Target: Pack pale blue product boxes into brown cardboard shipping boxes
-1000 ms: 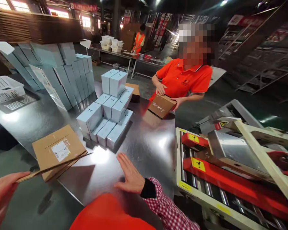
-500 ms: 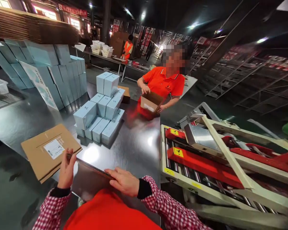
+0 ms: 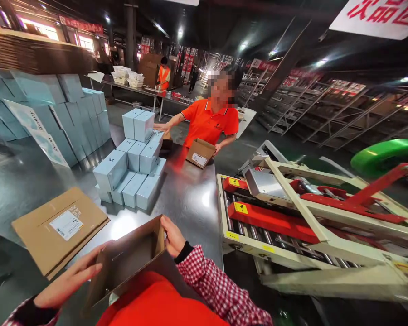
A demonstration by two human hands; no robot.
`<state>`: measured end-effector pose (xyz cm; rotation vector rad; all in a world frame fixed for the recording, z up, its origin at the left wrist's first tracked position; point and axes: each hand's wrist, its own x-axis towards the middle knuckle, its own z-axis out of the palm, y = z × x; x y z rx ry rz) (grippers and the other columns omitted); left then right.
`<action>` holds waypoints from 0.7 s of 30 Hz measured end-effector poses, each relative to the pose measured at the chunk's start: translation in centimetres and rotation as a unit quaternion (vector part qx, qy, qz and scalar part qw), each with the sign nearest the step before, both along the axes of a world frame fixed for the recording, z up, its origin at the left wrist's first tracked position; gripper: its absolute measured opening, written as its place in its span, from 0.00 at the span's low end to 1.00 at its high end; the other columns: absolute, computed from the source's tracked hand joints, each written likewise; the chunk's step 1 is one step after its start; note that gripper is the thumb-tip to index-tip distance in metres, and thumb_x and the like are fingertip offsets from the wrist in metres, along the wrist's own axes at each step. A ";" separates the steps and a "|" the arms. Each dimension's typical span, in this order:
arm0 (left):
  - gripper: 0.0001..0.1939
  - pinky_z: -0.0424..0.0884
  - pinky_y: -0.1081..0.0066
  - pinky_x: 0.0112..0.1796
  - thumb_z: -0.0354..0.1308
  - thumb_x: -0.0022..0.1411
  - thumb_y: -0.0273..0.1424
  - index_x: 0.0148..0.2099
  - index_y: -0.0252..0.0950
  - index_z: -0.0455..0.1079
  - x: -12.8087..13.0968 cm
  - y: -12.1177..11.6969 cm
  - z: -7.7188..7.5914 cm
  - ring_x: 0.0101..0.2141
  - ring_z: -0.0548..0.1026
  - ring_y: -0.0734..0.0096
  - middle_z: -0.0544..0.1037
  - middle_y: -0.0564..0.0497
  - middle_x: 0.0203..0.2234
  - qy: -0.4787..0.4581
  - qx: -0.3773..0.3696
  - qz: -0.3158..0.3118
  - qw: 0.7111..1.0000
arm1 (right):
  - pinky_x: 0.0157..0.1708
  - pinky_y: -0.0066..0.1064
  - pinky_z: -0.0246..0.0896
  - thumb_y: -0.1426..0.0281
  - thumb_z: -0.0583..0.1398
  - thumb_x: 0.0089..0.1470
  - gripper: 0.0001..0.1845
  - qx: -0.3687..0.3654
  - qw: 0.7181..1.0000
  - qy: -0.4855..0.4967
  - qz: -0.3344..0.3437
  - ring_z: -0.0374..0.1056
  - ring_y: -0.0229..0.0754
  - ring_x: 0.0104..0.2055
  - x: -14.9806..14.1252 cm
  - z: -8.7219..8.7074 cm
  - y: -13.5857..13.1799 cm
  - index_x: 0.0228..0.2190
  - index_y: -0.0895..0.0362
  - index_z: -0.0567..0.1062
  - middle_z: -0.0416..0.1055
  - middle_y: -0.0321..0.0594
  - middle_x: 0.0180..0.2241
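At bottom centre, one open carton (image 3: 132,256), half in shadow

Holds the open carton at bottom centre, tilted, opening upward, interior in shadow; cannot make out the near side clearly against the orange clothing (image 3: 159,301). Pinches its right end at the rim with the right hand (image 3: 173,236), remaining fingers hidden behind the cardboard. Lays the left hand (image 3: 71,277) along the left end, fingers stretched out and thumb apart; cannot tell whether pinching the wall or merely resting against it. Leaves the frame at the bottom with the checked right sleeve (image 3: 217,290).

Shows, at lower left, a flat carton (image 3: 44,236) with a white label (image 3: 67,225), print too small to read. Shows, left of centre on the metal table (image 3: 187,199), a stack of pale blue boxes (image 3: 110,170), partly covering a brown box (image 3: 166,142) behind. Shows, at upper centre, a co-worker in an orange shirt (image 3: 211,120), one hand (image 3: 160,127) partly screened by the top boxes, the other hand (image 3: 218,147) at a small carton (image 3: 204,149) with an illegible label (image 3: 199,159). Runs off the right edge with a roller conveyor (image 3: 272,222) and, above, a green round object (image 3: 387,156), hard to identify. Crops a red-lettered sign (image 3: 381,17) at upper right.
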<state>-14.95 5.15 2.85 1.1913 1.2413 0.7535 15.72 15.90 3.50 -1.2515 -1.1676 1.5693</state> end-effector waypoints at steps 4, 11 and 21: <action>0.34 0.54 0.53 0.59 0.60 0.51 0.49 0.59 0.46 0.63 1.3 0.1 -0.2 0.61 0.57 0.52 0.62 0.50 0.60 -0.092 -0.020 0.045 0.995 | 0.44 0.40 0.63 0.53 0.67 0.39 0.39 -0.118 0.979 0.026 0.162 0.61 0.48 0.53 2.0 -0.1 -0.1 0.52 0.51 0.65 0.63 0.42 0.52; 0.35 0.67 0.52 0.50 0.58 0.52 0.47 0.58 0.35 0.54 7.1 2.1 -3.3 0.46 0.72 0.52 0.72 0.42 0.46 0.143 0.146 0.268 0.942 | 0.50 0.41 0.59 0.65 0.69 0.34 0.36 0.071 0.991 -0.083 0.072 0.65 0.46 0.45 -1.1 -3.7 -1.1 0.46 0.56 0.64 0.68 0.41 0.42; 0.25 0.69 0.67 0.51 0.46 0.62 0.28 0.60 0.53 0.62 1.9 -3.5 -7.4 0.54 0.68 0.63 0.67 0.54 0.57 0.304 0.354 0.012 0.884 | 0.63 0.47 0.34 0.51 0.70 0.31 0.57 0.156 0.831 -0.179 0.503 0.32 0.56 0.67 7.3 0.6 0.8 0.60 0.56 0.56 0.31 0.53 0.65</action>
